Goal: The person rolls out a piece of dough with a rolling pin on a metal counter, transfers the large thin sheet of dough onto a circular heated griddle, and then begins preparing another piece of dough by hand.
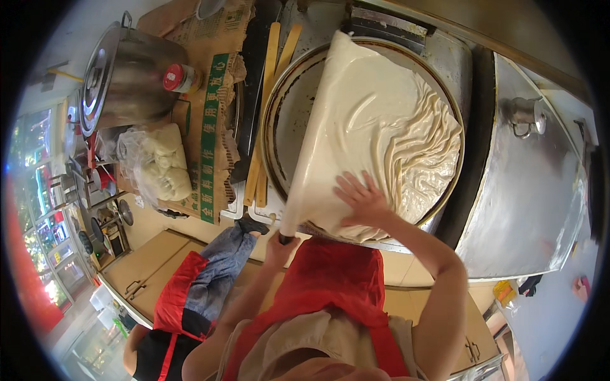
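A large sheet of pale, glossy dough [357,124] lies over the right part of a big round metal pan [293,119]. Toward the right its surface gathers into many wrinkled folds. The dough's straight left edge is wrapped around a rod, whose dark end [286,239] shows near me. My left hand [279,250] is closed around that end, at the pan's near rim. My right hand [364,202] rests palm down on the dough, fingers spread, beside the folds. Dough hides the pan's right part and most of the rod.
Two long wooden sticks [267,109] lie left of the pan. Beyond are printed cardboard [214,143], bagged dough [164,166], a red-lidded jar [183,78] and a steel pot [138,78]. At right are a metal surface [519,190] and a metal cup [526,116]. A co-worker [190,290] stands at left.
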Available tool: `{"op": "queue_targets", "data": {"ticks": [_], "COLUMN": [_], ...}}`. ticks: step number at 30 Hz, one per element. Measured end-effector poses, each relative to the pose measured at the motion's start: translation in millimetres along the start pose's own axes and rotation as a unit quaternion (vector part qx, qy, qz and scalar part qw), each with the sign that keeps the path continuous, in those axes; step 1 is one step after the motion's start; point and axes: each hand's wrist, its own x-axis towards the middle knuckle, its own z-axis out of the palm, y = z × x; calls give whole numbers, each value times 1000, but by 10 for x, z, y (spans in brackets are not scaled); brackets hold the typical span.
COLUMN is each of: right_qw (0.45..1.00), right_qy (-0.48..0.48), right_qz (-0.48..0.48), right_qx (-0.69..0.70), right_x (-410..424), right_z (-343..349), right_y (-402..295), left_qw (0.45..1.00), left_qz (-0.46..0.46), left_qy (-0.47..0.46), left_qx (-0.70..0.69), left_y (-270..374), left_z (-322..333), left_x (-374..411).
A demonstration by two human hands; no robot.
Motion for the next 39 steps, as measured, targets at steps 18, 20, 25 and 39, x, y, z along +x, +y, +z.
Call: {"op": "queue_targets", "data": {"ticks": [18,20,25,39], "right_qw": [841,812,904,918], "right_qy": [250,139,193,168], "right_qz": [453,552,351,313], "right_qx": [-159,-130,-147,-175], "right_x": [1538,1458,1494,1498], "right_z": [-743,-897,-669,-609], "right_y": [1474,1342,1543,532], "left_qw": [950,965,990,989], "left_qz": [155,139,67,29], "left_qy": [129,128,33,39], "left_qx": [237,182,120,142], "left_y": [-146,51,603,824], "left_z": [-343,-430,-580,-729], "left_x": [314,398,603,656]}}
